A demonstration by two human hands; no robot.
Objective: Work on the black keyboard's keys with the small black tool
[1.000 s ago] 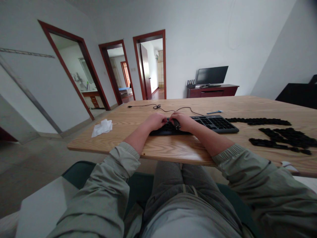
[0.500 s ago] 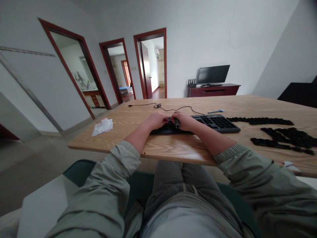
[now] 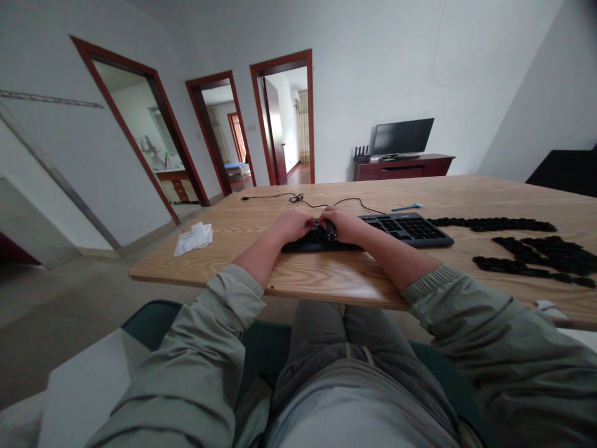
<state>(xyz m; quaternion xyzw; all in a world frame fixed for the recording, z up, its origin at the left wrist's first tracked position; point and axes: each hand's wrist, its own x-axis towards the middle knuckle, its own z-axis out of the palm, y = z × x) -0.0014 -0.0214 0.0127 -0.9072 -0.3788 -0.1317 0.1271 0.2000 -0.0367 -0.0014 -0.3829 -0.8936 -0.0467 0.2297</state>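
L hand [image 3: 293, 225] and R hand [image 3: 347, 226] both over left half of kb [image 3: 405, 229], just apart, not touching AFAICT. R hand clamped on short dark tool [image 3: 331, 230], which stands roughly upright between thumb and fingers, lower end hidden by the hand, so exact contact w/ keys can't be told. Type of tool unclear at this res. L hand sits on keys, fingers curled down; can't tell if it's pinching anything.

Kb lies flat on surface [image 3: 336, 277], directly under both hands, long axis side to side, numpad end out past R hand. Black USB cable [image 3: 298, 198] runs from kb's far edge, loops on surface beyond the hands, small tangle near middle, then off toward L side.

Right of R hand, past kb: black keycaps [image 3: 513, 224] in a long row, more keycaps [image 3: 536, 260] in rows and clumps nearer the R sleeve. Individual caps too small to tell apart. Blue stick [image 3: 407, 207] beyond kb, lying on surface, far from R hand; type unclear. White tissue [image 3: 193, 240] crumpled on surface left of L hand, well apart from it.

Both forearms rest over near edge of surface, sleeves [image 3: 471, 311] pushed up. Person seated, knees under surface.
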